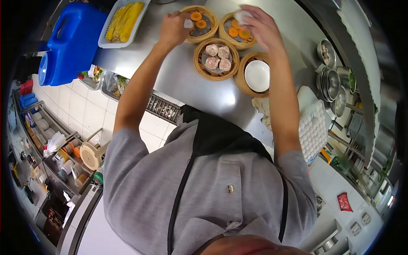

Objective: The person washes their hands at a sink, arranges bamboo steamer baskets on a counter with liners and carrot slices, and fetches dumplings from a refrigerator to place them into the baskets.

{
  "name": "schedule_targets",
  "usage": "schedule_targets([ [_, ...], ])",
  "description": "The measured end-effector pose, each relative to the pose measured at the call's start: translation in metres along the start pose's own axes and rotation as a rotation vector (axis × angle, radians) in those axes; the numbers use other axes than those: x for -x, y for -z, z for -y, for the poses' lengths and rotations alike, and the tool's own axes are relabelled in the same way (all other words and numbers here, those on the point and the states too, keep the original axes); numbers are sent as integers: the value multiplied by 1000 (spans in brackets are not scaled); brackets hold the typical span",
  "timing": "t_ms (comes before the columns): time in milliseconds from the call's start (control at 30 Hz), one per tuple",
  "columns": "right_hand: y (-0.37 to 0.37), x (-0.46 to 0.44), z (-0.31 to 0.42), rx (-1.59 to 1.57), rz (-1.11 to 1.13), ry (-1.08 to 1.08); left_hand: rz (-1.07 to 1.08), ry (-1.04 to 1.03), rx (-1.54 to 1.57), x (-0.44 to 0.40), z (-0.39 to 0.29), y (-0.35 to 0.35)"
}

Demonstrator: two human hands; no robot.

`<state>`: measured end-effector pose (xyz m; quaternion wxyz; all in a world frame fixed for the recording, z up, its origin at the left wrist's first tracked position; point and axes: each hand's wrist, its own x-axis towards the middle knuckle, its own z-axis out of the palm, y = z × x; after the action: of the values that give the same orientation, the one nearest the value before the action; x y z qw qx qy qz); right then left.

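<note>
My left hand [173,29] pinches a small white piece [188,24] over the left bamboo steamer [212,14], which holds orange carrot slices [196,16]. My right hand [264,29] is curled round a blurred white item [243,17] above a second steamer [222,29] with more carrot slices [233,32]. Nearer my body, a third steamer [199,68] contains several pale pink dumplings [212,63]. To its right, a white dish [257,76] sits in a fourth steamer [239,76].
A blue plastic jug [76,40] and a white basket of yellow food [124,23] stand at the left of the steel table [187,91]. On the right are a cloth [262,109], a tray of eggs [313,129] and stacked metal bowls [328,84].
</note>
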<state>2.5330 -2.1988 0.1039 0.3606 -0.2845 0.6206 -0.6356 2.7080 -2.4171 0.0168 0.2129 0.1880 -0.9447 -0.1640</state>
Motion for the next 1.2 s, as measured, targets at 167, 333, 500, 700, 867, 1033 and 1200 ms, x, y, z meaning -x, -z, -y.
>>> schedule_targets([
  [167, -61, -98, -24, 765, 219, 256, -70, 41, 72, 5, 5, -4],
  [333, -79, -123, -56, 1029, 440, 639, -66, 66, 168, 10, 9, -5],
  [500, -71, -125, -64, 1071, 479, 764, -90, 63, 188, 10, 11, -8],
  [700, -65, -117, -50, 977, 399, 662, -75, 77, 137, 7, 5, -6],
  [867, -69, -122, -44, 1174, 362, 585, -38, 148, 28, 4, -8, -2],
  [1033, -90, -112, -8, 1436, 431, 200, -35, 83, 1, -1, -7, -5],
  [1200, -91, -109, -17, 1332, 320, 266, -58, 69, 36, -1, -4, -4],
])
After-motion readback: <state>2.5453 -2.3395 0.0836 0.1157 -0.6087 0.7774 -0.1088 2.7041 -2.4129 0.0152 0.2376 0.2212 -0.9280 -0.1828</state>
